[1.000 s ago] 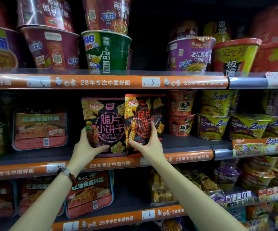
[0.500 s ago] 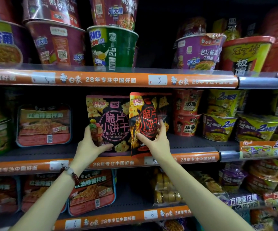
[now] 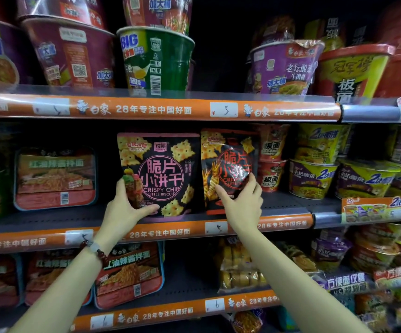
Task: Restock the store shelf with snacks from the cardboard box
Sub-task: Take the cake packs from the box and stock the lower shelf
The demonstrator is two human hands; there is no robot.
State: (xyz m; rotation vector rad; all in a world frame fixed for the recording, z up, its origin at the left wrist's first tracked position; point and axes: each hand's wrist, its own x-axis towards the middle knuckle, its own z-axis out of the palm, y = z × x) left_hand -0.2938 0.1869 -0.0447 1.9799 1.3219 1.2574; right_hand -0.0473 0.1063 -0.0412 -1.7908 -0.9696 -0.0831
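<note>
Two black snack bags stand upright side by side on the middle shelf (image 3: 50,221). The pink-printed biscuit bag (image 3: 163,169) is on the left; my left hand (image 3: 125,207) grips its lower left corner, thumb across the front. The orange-printed biscuit bag (image 3: 228,162) stands to its right, further back; my right hand (image 3: 241,204) holds its lower front, thumb on the face and fingers round the right edge. The cardboard box is out of view.
Red noodle cups (image 3: 271,162) and yellow-purple bowls (image 3: 314,179) crowd the shelf right of the bags. A flat noodle tray (image 3: 55,179) sits to the left. Big noodle tubs (image 3: 156,61) fill the shelf above; trays and packets (image 3: 240,267) fill the one below.
The orange-printed bag has gone deeper onto the shelf and stands straighter, with my right hand following it. My left hand keeps its hold on the pink-printed bag. The camera has come closer.
</note>
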